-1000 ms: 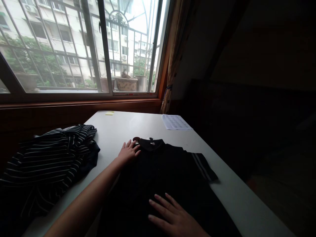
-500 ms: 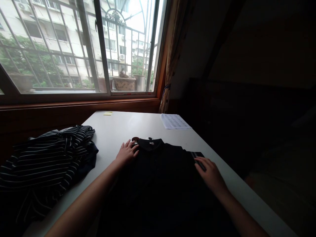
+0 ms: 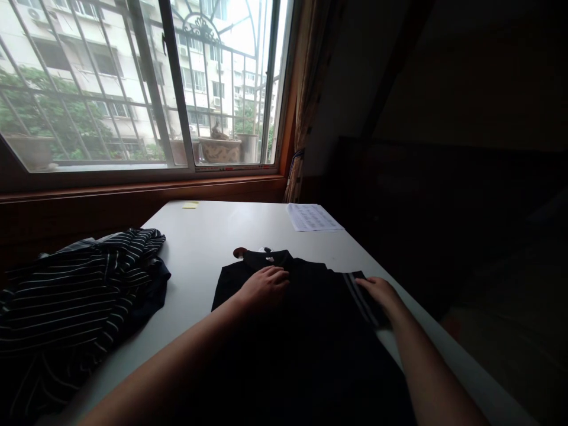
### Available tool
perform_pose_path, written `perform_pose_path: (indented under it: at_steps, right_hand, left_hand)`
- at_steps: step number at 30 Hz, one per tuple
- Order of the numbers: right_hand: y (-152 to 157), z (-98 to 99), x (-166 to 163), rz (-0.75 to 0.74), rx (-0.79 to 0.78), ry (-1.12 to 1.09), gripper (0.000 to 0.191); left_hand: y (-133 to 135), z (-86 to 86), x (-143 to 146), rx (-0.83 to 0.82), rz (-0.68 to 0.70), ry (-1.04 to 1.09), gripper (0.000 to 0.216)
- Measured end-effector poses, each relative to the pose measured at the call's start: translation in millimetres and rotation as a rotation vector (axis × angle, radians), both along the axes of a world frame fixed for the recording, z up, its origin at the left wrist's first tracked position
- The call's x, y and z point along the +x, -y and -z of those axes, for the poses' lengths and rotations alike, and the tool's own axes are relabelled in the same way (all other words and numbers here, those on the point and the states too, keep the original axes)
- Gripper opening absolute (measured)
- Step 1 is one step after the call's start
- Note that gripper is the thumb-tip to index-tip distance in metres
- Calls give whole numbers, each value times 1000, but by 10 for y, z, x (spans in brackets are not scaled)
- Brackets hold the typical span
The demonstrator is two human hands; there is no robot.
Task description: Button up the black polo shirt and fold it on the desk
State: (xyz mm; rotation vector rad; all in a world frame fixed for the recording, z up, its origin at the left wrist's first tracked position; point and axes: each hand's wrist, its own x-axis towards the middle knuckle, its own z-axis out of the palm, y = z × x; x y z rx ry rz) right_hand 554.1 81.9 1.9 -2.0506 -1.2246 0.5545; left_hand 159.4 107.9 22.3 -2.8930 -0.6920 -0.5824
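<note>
A dark short-sleeved polo shirt [image 3: 310,343] lies spread on the white table with its collar toward the window. My left hand [image 3: 266,285] is over the upper chest, just below the collar [image 3: 252,260]. Its fingers are loosely bent, pointing right, and no cloth shows in them. At the right sleeve [image 3: 359,296], which has two grey stripes near its hem, my right hand [image 3: 379,293] pinches the outer edge between thumb and fingers. Just past the collar are a round brown thing [image 3: 239,252] and a small white and black one [image 3: 265,250], both partly hidden.
Heaped at the table's left side is black clothing with white stripes [image 3: 84,296]. Printed sheets [image 3: 314,217] lie at the far right of the white table [image 3: 213,225], and a yellow note [image 3: 190,205] at the far left. A barred window stands behind.
My left hand has moved right, from the left shoulder to below the collar. My right hand has shifted outward to the sleeve's edge, and more of the striped sleeve shows.
</note>
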Motion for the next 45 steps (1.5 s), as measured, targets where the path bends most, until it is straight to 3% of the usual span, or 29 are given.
perform_pose_path:
  at_steps: [7,12,19,24,28,40,45]
  right_hand:
    - [143,50,201,45,192,-131,31]
    - [183,9,311,40,256,-243,26]
    - [265,-156,366,79,404,-463,26]
    - [303,-262,252,70,486,-626,26]
    - [329,-324,167,18,495,-626,25]
    - [336,-301,97,-111,521,-350,23]
    - [366,-369,-25,-129,530,-259,23]
  left_hand:
    - [-191,308,965,-141,-91,-21,57]
    - [-348,472,1294,-203,-231,27,62]
    - [-410,475,1305,-207,-222,86,55]
    - [-355,337,1267,-176,1,79,35]
    - [-300,306,1269,-168,105,65,34]
    - [-371,450,1321,-207,-60,54,55]
    - [-434,470,1406,-223,-109,50,54]
